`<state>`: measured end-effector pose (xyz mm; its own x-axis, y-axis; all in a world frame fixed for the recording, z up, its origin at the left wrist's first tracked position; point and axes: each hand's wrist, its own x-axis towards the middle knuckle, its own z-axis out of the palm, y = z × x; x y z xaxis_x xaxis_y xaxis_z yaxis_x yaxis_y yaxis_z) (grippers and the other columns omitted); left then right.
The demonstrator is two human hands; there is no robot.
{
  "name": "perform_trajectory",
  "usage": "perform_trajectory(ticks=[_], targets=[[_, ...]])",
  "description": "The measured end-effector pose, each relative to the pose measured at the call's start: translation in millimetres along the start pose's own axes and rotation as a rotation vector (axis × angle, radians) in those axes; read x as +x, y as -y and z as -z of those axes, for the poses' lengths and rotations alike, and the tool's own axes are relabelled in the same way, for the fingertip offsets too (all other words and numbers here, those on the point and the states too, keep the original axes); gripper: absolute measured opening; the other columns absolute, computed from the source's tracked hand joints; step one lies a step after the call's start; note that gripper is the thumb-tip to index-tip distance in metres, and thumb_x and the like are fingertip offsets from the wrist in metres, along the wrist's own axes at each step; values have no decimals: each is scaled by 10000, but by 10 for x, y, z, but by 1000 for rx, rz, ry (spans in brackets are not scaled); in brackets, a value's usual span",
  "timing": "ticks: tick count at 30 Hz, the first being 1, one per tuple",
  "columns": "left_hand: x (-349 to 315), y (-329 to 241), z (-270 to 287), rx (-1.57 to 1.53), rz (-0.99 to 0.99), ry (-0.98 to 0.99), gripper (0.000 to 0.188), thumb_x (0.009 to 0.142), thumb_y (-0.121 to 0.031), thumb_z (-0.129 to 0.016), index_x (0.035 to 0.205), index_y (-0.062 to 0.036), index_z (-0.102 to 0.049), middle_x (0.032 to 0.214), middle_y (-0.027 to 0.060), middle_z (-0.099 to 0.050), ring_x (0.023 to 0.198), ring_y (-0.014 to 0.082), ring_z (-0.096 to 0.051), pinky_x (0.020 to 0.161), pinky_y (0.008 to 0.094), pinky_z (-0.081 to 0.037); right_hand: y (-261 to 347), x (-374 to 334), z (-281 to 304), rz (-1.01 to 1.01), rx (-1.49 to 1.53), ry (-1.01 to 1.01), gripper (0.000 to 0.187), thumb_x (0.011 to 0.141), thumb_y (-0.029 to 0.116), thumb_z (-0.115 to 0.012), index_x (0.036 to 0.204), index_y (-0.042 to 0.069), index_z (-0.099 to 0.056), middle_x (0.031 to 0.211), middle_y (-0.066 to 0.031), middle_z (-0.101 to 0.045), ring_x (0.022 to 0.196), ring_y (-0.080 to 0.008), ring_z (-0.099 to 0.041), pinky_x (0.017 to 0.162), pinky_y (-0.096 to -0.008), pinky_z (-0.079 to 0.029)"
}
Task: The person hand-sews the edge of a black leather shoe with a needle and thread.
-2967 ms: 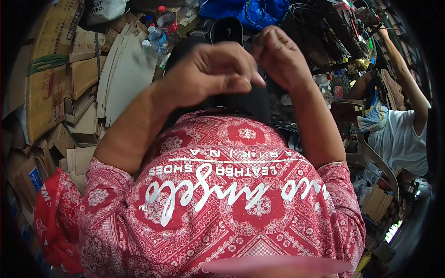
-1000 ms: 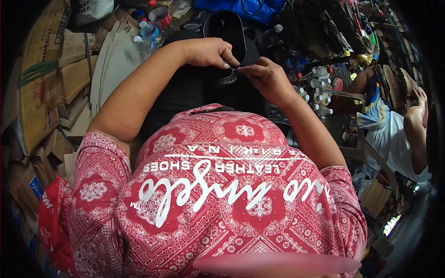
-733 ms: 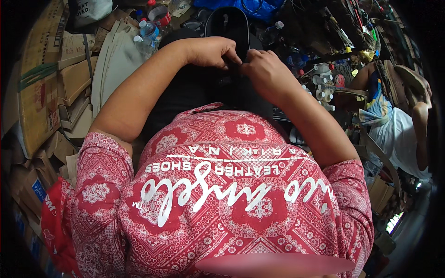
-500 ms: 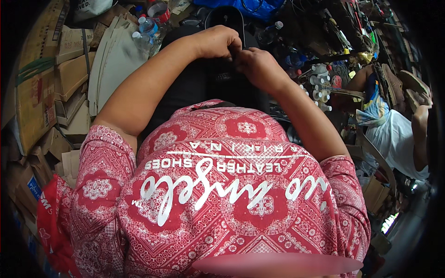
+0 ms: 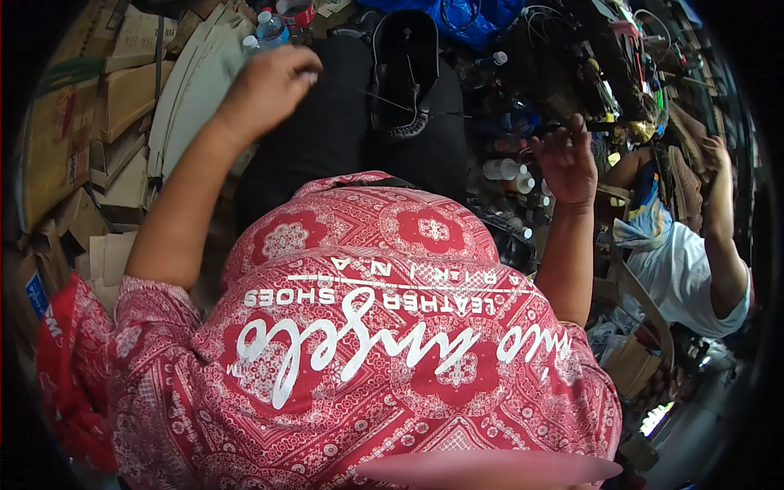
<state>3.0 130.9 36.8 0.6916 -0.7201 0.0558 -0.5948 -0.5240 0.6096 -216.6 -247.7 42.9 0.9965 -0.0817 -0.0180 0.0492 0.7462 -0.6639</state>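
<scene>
A black shoe (image 5: 406, 69) rests on my lap between my thighs, its opening facing up and a row of stitching along the near edge. Dark thread (image 5: 386, 101) runs out of it to both sides. My left hand (image 5: 273, 90) is raised left of the shoe, with curled fingers closed on the thread's left part. Off to the right, my right hand (image 5: 567, 163) is lifted with its fingers partly bent. The thread's other part leads toward it and appears pulled tight, though its far end is too thin to follow.
Stacked cardboard (image 5: 122, 122) and a pale curved panel (image 5: 193, 90) stand at the left. Plastic bottles (image 5: 271, 28) lie beyond my left hand, and more small bottles (image 5: 506, 170) sit near my right. Another person in a white shirt (image 5: 686, 273) is at the far right.
My hands were together over the shoe's near edge. They have moved widely apart, left and right, drawing out the thread and uncovering the stitched edge.
</scene>
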Motion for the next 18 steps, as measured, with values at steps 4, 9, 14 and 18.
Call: perform_trajectory(ticks=[4,9,14,18], targets=[[209,63,-183,-450,-50,-204,192,950,-146,-501,1023,-24,-630,978,104,-655,935,246,-631,845,336,-486,-178,-18,-111,-308,-1257,-257,332,906,272,-603,1147,45,-627,921,-21,-654,825,-101,-583,870,-353,-457],[261,-509,-406,-1905,242,32,288,1001,-275,-380,863,-96,-559,744,41,-564,795,193,-606,851,350,-452,-642,-48,-151,-566,-1770,-321,361,888,381,-604,842,24,-627,733,-146,-604,680,-227,-574,648,-345,-436],[270,-231,-522,-1957,354,57,319,991,-284,-405,709,-137,-377,577,-27,-275,503,109,-273,650,286,-370,-650,-213,19,-216,-2020,-112,424,895,378,-566,670,24,-508,640,-138,-537,648,-339,-524,671,-400,-387],[248,-136,-521,-1916,288,115,284,993,-292,-405,754,-138,-405,574,-27,-294,493,105,-286,659,292,-382,-620,-280,92,-103,-2120,-81,410,897,374,-554,665,40,-505,650,-134,-549,674,-334,-539,720,-402,-365]])
